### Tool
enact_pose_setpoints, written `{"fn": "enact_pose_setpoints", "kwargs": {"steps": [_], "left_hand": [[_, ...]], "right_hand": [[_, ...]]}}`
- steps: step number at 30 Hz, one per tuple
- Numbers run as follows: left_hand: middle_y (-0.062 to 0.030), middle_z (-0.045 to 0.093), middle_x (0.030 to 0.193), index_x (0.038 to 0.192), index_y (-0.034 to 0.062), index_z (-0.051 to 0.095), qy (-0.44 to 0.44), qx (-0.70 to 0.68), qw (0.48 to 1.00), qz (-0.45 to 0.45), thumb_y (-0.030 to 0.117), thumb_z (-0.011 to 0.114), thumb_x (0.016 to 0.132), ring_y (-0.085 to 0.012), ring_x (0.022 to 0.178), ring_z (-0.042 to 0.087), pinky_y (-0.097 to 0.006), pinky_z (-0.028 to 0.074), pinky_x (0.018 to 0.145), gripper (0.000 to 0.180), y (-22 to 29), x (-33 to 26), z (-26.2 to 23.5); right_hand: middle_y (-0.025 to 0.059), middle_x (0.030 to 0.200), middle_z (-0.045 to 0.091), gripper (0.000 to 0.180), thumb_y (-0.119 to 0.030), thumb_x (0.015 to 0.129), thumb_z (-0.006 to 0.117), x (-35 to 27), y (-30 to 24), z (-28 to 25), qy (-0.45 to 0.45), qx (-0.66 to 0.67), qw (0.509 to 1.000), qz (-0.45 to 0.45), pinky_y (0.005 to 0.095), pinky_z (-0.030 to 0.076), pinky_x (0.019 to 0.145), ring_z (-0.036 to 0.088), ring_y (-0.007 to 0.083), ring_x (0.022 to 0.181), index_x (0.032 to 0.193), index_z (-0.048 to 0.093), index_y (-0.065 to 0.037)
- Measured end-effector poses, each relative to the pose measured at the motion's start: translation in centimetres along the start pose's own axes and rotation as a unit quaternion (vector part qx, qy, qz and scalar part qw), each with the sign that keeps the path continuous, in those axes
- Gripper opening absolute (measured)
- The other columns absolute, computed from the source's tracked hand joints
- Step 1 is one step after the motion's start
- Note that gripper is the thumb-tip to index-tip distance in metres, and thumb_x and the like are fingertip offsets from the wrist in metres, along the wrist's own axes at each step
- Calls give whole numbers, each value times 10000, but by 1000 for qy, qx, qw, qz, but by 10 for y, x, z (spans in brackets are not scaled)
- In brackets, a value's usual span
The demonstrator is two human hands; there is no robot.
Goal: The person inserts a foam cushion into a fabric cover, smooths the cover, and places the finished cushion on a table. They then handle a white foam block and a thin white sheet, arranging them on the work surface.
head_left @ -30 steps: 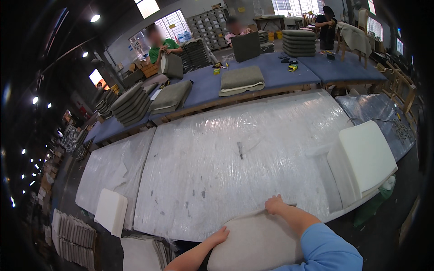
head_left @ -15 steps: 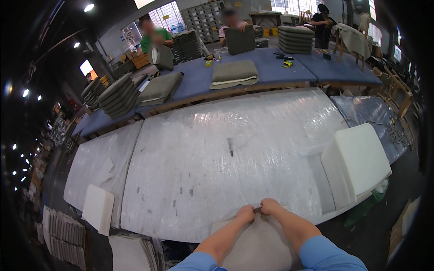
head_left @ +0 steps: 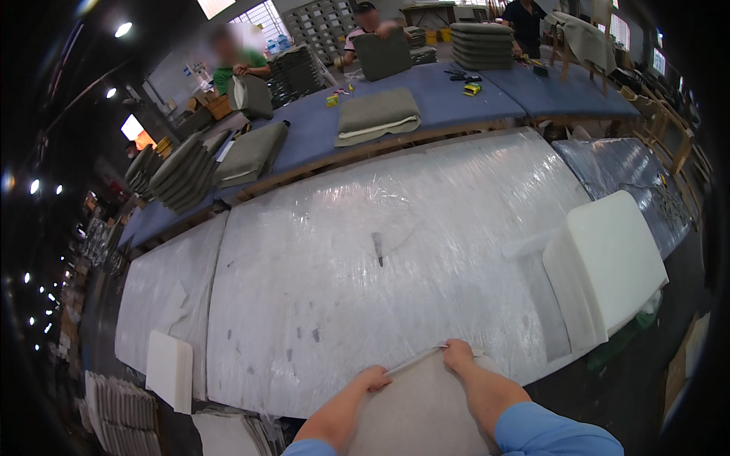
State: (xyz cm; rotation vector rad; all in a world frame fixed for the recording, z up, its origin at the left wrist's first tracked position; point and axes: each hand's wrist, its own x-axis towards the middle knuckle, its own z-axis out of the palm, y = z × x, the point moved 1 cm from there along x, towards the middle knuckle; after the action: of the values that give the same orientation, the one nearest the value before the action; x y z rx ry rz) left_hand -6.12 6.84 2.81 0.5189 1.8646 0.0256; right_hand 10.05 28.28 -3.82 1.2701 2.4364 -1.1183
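Observation:
A beige fabric cover (head_left: 414,410) hangs between my forearms at the near edge of the plastic-wrapped table (head_left: 304,251). My left hand (head_left: 372,378) pinches the left part of its upper edge. Farther right, my right hand (head_left: 458,355) grips the same edge, which is drawn fairly straight between the two. The lower part of the cover runs out of view at the bottom. A stack of white foam pads (head_left: 620,262) stands on the table to the right of my hands. One white foam pad (head_left: 169,371) lies at the table's near left corner.
Folded fabric pieces (head_left: 122,410) are stacked below the table at the left. Beyond my table, a blue worktable (head_left: 304,148) bears several grey-green cushions (head_left: 379,114). Several people stand behind it, two of them holding cushions. Wooden frames (head_left: 661,133) stand at the far right.
My hands have moved apart along the cover's edge, the left one going left and nearer, so the edge is now stretched out. The whole view has tilted slightly.

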Motion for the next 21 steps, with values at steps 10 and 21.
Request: {"fn": "enact_pose_setpoints", "kwargs": {"steps": [10,21], "left_hand": [[-156,703,1152,1143,102,708,298,-12,954,-15,387,578,978,-370,1066,652,-473,508,908,355,-30,17,28],[-168,697,1220,1228,106,705,182,-6,983,18,462,634,922,-357,1125,651,-438,506,960,475,-59,-11,6]], "right_hand": [[187,1032,694,214,-248,937,603,14,-2,12,82,31,994,-64,489,508,888,644,406,1017,960,698,-58],[163,1099,717,255,-281,929,609,34,14,-28,-168,-122,972,-110,469,519,913,656,381,1049,1062,743,-110]]}}
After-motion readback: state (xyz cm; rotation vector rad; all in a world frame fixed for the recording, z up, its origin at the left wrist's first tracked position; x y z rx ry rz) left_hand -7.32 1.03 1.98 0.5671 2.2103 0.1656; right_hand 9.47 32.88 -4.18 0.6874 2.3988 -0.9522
